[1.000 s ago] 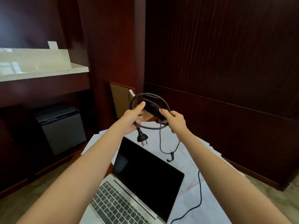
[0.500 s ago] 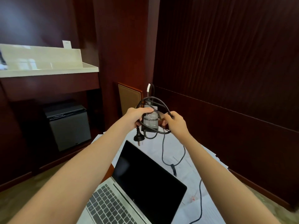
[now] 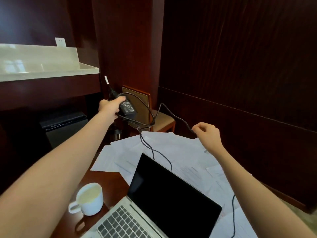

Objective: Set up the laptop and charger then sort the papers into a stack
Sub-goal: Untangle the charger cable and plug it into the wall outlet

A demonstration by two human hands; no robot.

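Note:
An open silver laptop [image 3: 164, 200] with a dark screen stands at the near edge of the table. Behind it lie several loose white papers [image 3: 180, 152], spread and overlapping. My left hand [image 3: 110, 107] is stretched far forward and grips the black charger brick [image 3: 127, 107] with loops of its cable. From there the charger cable [image 3: 173, 115] runs right to my right hand [image 3: 208, 134], which pinches it above the papers. Another length of cable drops onto the papers behind the laptop screen. The wall plug [image 3: 117, 133] dangles below my left hand.
A white cup [image 3: 90, 200] stands on the dark wooden table [image 3: 106, 179] left of the laptop. A wooden chair [image 3: 159, 119] with a tan seat stands behind the table. A pale shelf [image 3: 42, 66] and a grey box [image 3: 63, 126] are at the left. Dark wood panels fill the right.
My hands have moved apart: the left carried the brick forward and left, the right pulled a length of cable out to the right. The coil has loosened. The view has dropped, showing the cup.

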